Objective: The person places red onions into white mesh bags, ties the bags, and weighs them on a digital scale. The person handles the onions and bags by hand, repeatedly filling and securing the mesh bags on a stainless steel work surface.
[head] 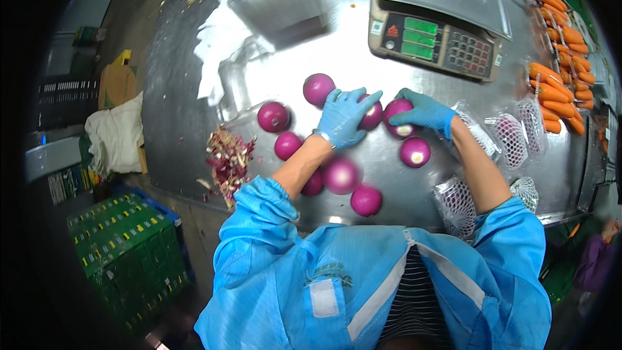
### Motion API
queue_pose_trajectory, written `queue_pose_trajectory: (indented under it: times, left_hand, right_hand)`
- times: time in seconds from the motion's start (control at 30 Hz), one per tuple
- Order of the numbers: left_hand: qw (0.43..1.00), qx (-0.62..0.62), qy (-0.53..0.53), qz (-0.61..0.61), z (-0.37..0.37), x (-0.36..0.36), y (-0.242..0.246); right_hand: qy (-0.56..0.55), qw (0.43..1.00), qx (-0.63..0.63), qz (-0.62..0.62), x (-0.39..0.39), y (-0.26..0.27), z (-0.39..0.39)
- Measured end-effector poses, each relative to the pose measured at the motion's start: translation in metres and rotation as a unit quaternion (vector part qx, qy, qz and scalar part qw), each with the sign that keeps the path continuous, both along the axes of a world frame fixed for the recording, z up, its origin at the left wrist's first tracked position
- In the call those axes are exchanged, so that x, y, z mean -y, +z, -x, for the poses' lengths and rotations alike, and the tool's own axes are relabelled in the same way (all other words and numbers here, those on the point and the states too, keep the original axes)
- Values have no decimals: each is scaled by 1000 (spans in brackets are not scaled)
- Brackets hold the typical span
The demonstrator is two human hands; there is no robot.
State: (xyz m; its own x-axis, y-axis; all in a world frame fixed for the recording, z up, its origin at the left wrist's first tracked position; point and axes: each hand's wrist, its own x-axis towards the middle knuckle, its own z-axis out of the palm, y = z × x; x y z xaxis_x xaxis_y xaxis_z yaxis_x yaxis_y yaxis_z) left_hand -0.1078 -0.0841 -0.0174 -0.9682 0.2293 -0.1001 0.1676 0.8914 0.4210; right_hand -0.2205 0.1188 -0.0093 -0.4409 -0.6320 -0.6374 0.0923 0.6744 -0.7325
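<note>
Both my hands wear blue gloves over a metal table (pixel 388 184). My left hand (pixel 344 115) is curled round a peeled red onion (pixel 371 115), fingers over its left and top sides. My right hand (pixel 423 111) has its thumb and fingers on another red onion (pixel 399 113), just right of the first. Several more peeled red onions lie about: one (pixel 319 89) beyond my left hand, one (pixel 273 117) to its left, one (pixel 415 152) below my right hand. A blurred onion (pixel 341 175) is nearer my body, beside another (pixel 366 200).
Onion skins (pixel 228 163) are heaped at the left. Net-wrapped packs (pixel 509 138) lie right of my right forearm, with bagged carrots (pixel 554 92) beyond. A digital scale (pixel 437 43) and a clear plastic container (pixel 279 5) stand at the far side. Green crates (pixel 126 243) are on the floor, lower left.
</note>
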Motion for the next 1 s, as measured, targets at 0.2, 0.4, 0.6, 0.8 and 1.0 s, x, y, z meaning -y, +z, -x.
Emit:
queue_pose_trajectory:
  times: [0.2,0.4,0.6,0.8,1.0]
  left_hand:
    - [964,-219,132,-69,-20,80,41]
    - [863,-238,415,165,-57,317,-13]
    - [814,-131,551,-129,-69,370,-85]
    - [718,-283,566,-290,-100,355,-23]
    - [618,-305,539,-484,-137,276,58]
  right_hand:
    - [29,983,-179,-15,-10,6,-15]
    - [-56,977,-190,74,-26,6,-22]
    - [-85,986,-128,61,-27,12,-9]
    - [-217,939,-223,147,-57,25,8]
    - [-257,918,-191,233,-25,65,-15]
